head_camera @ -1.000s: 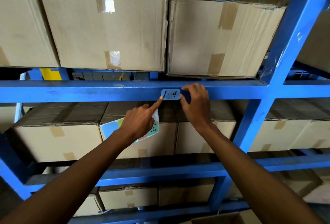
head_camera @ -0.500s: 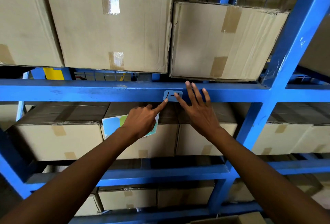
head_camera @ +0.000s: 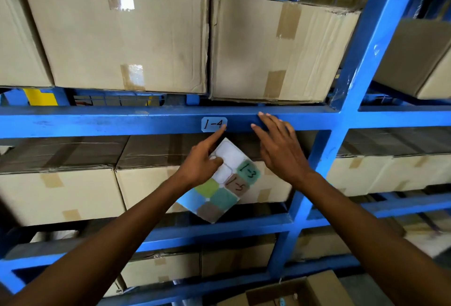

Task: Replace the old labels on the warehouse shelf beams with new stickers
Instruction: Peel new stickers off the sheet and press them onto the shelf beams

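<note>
Left hand [head_camera: 201,163] grips the sticker sheet [head_camera: 220,183], forefinger on the 1-4 sticker [head_camera: 214,124] — edges should be pressed flat; right hand [head_camera: 280,149] is spread.

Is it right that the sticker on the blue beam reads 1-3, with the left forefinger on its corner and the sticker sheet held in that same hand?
Not quite. In the head view the sticker on the beam reads 1-4; 1-3 is still on the sticker sheet. The rest holds: the left hand touches its corner with the forefinger and holds the sheet.
</note>
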### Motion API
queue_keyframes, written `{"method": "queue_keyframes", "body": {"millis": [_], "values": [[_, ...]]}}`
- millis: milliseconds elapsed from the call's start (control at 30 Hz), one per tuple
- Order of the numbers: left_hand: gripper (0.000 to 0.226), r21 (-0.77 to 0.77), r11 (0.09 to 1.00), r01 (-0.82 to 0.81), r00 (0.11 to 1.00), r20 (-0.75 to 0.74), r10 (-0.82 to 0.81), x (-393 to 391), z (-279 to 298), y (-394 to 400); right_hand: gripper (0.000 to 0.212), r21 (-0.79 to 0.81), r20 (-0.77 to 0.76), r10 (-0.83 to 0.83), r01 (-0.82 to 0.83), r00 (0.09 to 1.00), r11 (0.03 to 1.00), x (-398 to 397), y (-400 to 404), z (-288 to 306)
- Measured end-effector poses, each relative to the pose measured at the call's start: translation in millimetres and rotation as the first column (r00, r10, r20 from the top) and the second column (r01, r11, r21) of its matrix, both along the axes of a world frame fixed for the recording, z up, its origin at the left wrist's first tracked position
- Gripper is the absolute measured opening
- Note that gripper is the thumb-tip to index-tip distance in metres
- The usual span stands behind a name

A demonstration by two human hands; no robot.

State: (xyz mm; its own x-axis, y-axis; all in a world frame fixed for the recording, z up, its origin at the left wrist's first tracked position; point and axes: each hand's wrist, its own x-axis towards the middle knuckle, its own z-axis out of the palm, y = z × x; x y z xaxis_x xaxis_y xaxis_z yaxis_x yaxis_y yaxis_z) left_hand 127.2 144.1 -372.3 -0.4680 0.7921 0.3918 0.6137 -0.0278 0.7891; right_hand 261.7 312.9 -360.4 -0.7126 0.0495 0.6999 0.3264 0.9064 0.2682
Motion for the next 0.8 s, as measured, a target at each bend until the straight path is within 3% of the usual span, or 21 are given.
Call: {"method": "queue_keyframes", "body": {"millis": [100,200,300,500,533,600,700,767,800], "values": [[0.079,0.095,0.995,0.019,0.979,0.2,-0.038,26.2,13.6,28.8,0.034,-0.374,-0.183,0.037,-0.104,0.982,0.921,35.2,10.7,10.8],[0.083,0.153,0.988,0.022,0.944,0.321,-0.071,49.4,26.6,56.0,0.028,-0.747,-0.366,-0.035,-0.271,0.93,0.607,73.2,24.7,22.1],[0.083,0.22,0.974,0.045,0.931,0.344,-0.121,76.0,42.2,87.4,0.035,-0.804,-0.525,-0.064,-0.469,0.849,0.366,112.4,43.6,33.7],[0.073,0.347,0.934,0.082,0.9,0.376,-0.219,152.0,76.9,161.5,0.053,-0.769,-0.618,-0.029,-0.597,0.786,0.228,179.2,94.8,66.1],[0.074,0.353,0.934,0.054,0.924,0.337,-0.181,162.7,82.5,170.4,0.053,-0.758,-0.636,-0.041,-0.614,0.771,0.218,187.3,103.9,71.9],[0.079,0.367,0.93,-0.034,0.998,0.066,0.01,182.9,95.7,193.4,0.051,-0.736,-0.66,-0.02,-0.64,0.751,0.22,208.2,129.6,87.4],[0.085,0.353,0.935,0.03,0.903,-0.411,0.127,207.4,126.5,219.9,0.05,-0.708,-0.682,0.046,-0.675,0.73,0.207,234.6,164.6,109.0],[0.09,0.244,0.968,0.055,0.848,-0.523,0.084,223.9,149.1,238.9,0.049,-0.706,-0.665,0.128,-0.676,0.735,0.213,248.9,186.2,125.0],[0.093,0.18,0.982,0.062,0.859,-0.511,0.039,230.3,157.7,247.4,0.049,-0.705,-0.661,0.161,-0.68,0.733,0.201,254.3,194.1,130.5]]}}
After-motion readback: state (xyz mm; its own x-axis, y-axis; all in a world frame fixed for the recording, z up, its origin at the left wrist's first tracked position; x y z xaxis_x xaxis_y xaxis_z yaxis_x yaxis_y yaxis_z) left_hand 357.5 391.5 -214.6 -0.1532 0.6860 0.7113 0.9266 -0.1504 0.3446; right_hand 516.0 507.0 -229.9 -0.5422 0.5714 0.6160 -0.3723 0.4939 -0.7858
